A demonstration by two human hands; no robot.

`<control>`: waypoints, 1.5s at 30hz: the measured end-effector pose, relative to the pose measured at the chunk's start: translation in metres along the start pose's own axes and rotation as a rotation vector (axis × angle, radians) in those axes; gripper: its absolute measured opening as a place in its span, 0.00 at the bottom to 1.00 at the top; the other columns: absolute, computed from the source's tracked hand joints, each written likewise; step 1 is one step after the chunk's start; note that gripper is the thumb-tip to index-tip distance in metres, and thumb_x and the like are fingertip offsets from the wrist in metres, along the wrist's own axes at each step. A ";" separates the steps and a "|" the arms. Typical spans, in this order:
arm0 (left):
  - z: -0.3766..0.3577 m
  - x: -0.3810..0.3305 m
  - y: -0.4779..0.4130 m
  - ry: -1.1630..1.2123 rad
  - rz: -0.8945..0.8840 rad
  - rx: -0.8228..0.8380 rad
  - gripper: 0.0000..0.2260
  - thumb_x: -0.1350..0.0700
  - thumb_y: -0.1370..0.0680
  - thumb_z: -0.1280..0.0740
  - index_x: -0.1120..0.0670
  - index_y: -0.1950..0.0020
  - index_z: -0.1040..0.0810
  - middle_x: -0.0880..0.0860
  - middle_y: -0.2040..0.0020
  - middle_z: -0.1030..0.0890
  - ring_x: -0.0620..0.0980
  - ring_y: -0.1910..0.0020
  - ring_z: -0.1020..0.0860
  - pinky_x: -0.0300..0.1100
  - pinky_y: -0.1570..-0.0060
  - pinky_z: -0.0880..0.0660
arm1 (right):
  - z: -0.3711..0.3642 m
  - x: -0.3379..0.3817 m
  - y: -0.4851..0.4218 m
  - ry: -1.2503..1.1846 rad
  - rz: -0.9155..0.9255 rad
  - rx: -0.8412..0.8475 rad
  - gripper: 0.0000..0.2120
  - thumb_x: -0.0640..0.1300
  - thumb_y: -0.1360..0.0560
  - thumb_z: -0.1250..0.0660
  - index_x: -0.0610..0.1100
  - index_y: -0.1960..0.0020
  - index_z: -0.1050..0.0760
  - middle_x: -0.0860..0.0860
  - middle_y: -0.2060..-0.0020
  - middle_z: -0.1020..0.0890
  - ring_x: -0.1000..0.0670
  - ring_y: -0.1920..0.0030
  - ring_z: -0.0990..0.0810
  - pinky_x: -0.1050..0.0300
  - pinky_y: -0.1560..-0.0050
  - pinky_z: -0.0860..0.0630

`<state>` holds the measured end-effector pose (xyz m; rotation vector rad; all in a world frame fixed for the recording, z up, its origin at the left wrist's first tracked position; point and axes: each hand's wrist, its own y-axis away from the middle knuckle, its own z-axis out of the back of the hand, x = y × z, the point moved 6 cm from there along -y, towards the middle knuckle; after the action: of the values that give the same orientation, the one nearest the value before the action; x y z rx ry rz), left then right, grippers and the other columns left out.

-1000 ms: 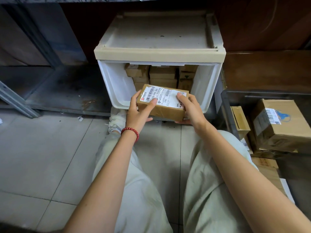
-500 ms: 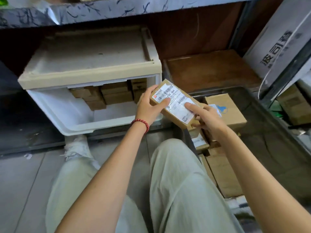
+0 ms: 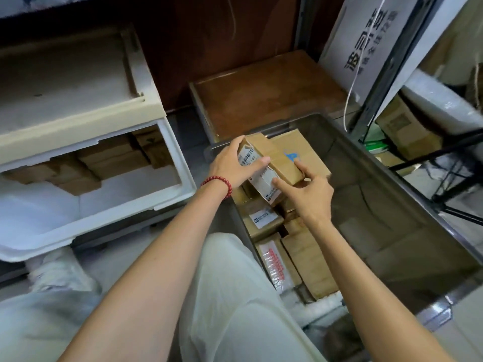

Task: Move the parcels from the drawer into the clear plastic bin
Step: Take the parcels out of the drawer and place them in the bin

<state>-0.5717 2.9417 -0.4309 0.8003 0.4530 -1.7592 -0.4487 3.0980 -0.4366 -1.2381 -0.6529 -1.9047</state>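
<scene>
The fingers [image 3: 257, 163] of the left hand [image 3: 230, 168] are curled round a labelled parcel [image 3: 277, 158], which is pinched at its lower end by the right hand [image 3: 311, 194]. It is held at frame centre, over boxes [image 3: 308, 257] in the bin [image 3: 386, 210]. More parcels [image 3: 112, 159] are seen in the drawer [image 3: 117, 218] at left.

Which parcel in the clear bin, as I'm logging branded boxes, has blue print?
The large cardboard box at the far end of the bin, beyond the held parcel; others show only white labels or red print.
</scene>
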 end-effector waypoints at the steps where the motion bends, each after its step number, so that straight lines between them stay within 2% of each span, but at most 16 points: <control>1: -0.005 0.001 -0.005 0.012 0.012 0.018 0.41 0.30 0.33 0.34 0.45 0.25 0.42 0.50 0.30 0.30 0.53 0.32 0.30 0.54 0.35 0.31 | 0.001 -0.001 -0.001 0.020 0.009 -0.031 0.32 0.52 0.34 0.22 0.47 0.33 0.26 0.55 0.49 0.22 0.57 0.54 0.22 0.52 0.47 0.21; 3: -0.016 0.002 -0.015 0.058 0.033 0.050 0.40 0.30 0.32 0.34 0.45 0.25 0.42 0.51 0.29 0.30 0.53 0.33 0.30 0.51 0.34 0.31 | 0.002 -0.003 -0.005 0.073 0.030 -0.087 0.32 0.55 0.34 0.23 0.48 0.34 0.26 0.54 0.44 0.23 0.56 0.47 0.24 0.52 0.44 0.23; 5: -0.027 0.003 -0.024 0.089 0.043 0.085 0.39 0.30 0.32 0.34 0.44 0.27 0.42 0.51 0.30 0.29 0.53 0.33 0.29 0.47 0.37 0.32 | 0.003 -0.006 -0.009 0.129 0.054 -0.127 0.30 0.55 0.35 0.23 0.50 0.35 0.26 0.53 0.42 0.24 0.54 0.42 0.26 0.54 0.45 0.25; 8: -0.040 0.005 -0.034 0.071 0.028 0.113 0.37 0.33 0.31 0.32 0.42 0.27 0.42 0.52 0.30 0.29 0.55 0.32 0.30 0.48 0.36 0.33 | 0.002 -0.016 -0.015 0.160 0.043 -0.153 0.29 0.56 0.36 0.23 0.50 0.38 0.27 0.54 0.44 0.24 0.55 0.44 0.26 0.57 0.51 0.27; 11: -0.045 0.007 -0.038 0.062 -0.003 0.102 0.35 0.36 0.29 0.32 0.41 0.27 0.44 0.53 0.30 0.30 0.58 0.31 0.32 0.54 0.31 0.36 | -0.006 -0.025 -0.021 0.273 0.042 -0.152 0.29 0.60 0.37 0.25 0.51 0.40 0.27 0.55 0.45 0.23 0.52 0.43 0.27 0.53 0.48 0.28; 14: -0.041 0.011 -0.035 -0.001 -0.062 0.059 0.27 0.40 0.25 0.35 0.41 0.29 0.41 0.51 0.31 0.28 0.58 0.34 0.30 0.58 0.31 0.38 | -0.022 -0.024 -0.023 0.490 0.105 -0.181 0.25 0.64 0.37 0.27 0.52 0.46 0.27 0.56 0.49 0.22 0.49 0.46 0.29 0.55 0.54 0.39; 16: -0.040 0.016 -0.033 -0.130 -0.055 0.061 0.23 0.40 0.23 0.38 0.43 0.30 0.38 0.50 0.30 0.30 0.57 0.33 0.32 0.58 0.31 0.43 | -0.035 -0.022 -0.021 0.644 0.166 -0.183 0.23 0.65 0.35 0.28 0.52 0.46 0.26 0.54 0.49 0.23 0.48 0.47 0.30 0.54 0.55 0.44; 20: -0.055 0.013 -0.026 -0.713 -0.184 0.133 0.23 0.38 0.22 0.44 0.45 0.29 0.34 0.50 0.25 0.36 0.55 0.25 0.43 0.59 0.27 0.56 | -0.060 -0.023 -0.018 0.923 0.274 -0.049 0.18 0.60 0.27 0.33 0.50 0.43 0.23 0.50 0.43 0.25 0.43 0.39 0.34 0.48 0.44 0.45; 24: -0.045 0.009 -0.020 -0.863 -0.218 0.103 0.23 0.38 0.22 0.44 0.45 0.30 0.32 0.49 0.30 0.30 0.54 0.27 0.39 0.61 0.28 0.57 | -0.066 -0.020 -0.016 0.998 0.303 0.051 0.18 0.60 0.23 0.40 0.51 0.40 0.23 0.51 0.38 0.27 0.42 0.34 0.37 0.43 0.37 0.45; 28: -0.011 0.010 -0.008 -0.819 -0.198 -0.019 0.22 0.40 0.22 0.43 0.47 0.31 0.30 0.50 0.33 0.27 0.54 0.32 0.33 0.57 0.32 0.45 | -0.064 -0.009 -0.011 1.004 0.315 0.077 0.22 0.64 0.24 0.42 0.53 0.39 0.23 0.51 0.37 0.27 0.43 0.35 0.36 0.43 0.35 0.44; 33: 0.040 0.019 0.020 -0.703 -0.155 -0.173 0.20 0.42 0.22 0.40 0.47 0.32 0.30 0.51 0.34 0.26 0.54 0.35 0.32 0.51 0.39 0.36 | -0.070 0.022 0.002 0.884 0.360 0.086 0.24 0.62 0.24 0.39 0.52 0.32 0.28 0.50 0.34 0.26 0.43 0.33 0.34 0.43 0.34 0.40; 38: 0.094 0.044 0.068 -0.680 -0.062 -0.279 0.19 0.43 0.22 0.40 0.47 0.32 0.30 0.50 0.35 0.26 0.54 0.36 0.31 0.50 0.41 0.35 | -0.107 0.081 0.034 0.822 0.515 0.171 0.25 0.62 0.23 0.41 0.52 0.30 0.30 0.51 0.34 0.26 0.44 0.33 0.33 0.47 0.35 0.36; 41: 0.121 0.075 0.107 -0.685 0.005 -0.308 0.20 0.43 0.22 0.39 0.47 0.32 0.30 0.49 0.35 0.26 0.53 0.37 0.31 0.48 0.43 0.35 | -0.132 0.112 0.058 0.766 0.610 0.223 0.25 0.61 0.23 0.40 0.52 0.30 0.31 0.51 0.35 0.26 0.45 0.35 0.31 0.49 0.40 0.35; 45: 0.164 0.131 0.163 -0.682 0.198 -0.357 0.22 0.42 0.23 0.38 0.47 0.31 0.31 0.49 0.33 0.27 0.53 0.35 0.32 0.48 0.43 0.35 | -0.173 0.143 0.105 0.694 0.707 0.334 0.24 0.60 0.23 0.40 0.50 0.30 0.30 0.50 0.35 0.25 0.45 0.35 0.31 0.49 0.40 0.33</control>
<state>-0.4896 2.6918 -0.3949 -0.0262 0.2028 -1.5845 -0.4894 2.8624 -0.3733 -0.4352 -0.1117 -1.3981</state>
